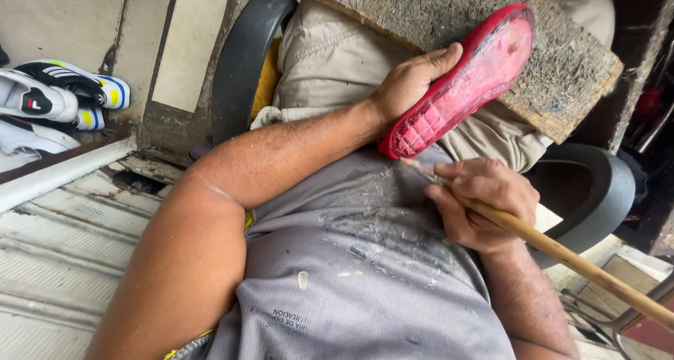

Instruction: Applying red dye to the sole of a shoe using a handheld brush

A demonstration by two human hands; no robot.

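From where I watch, the left hand (411,83) has its grip closed on a red shoe sole (463,79), thumb along the upper edge and fingers hidden behind it. The sole leans on a rough wooden board (562,65) that lies across the lap, heel end toward the belly. The right hand (477,202) has its grip closed round a long wooden stick (562,251), just below the left grip; the stick's working tip (421,172) sits right at the heel end of the sole, and I cannot tell what kind of tip it is.

My worries, as judgements only. The left grip holds the sole near one end, so pressure from the tip could make it pivot or slide down the board. If the tip skids off the rim, it would travel toward the left wrist or the grey shirt (365,276), which already carries pale smears. The stick's long tail reaches out beyond the right grip, near a metal frame (632,318), and a knock there could jolt the tip. The chair arm (242,58) crowds the left elbow.
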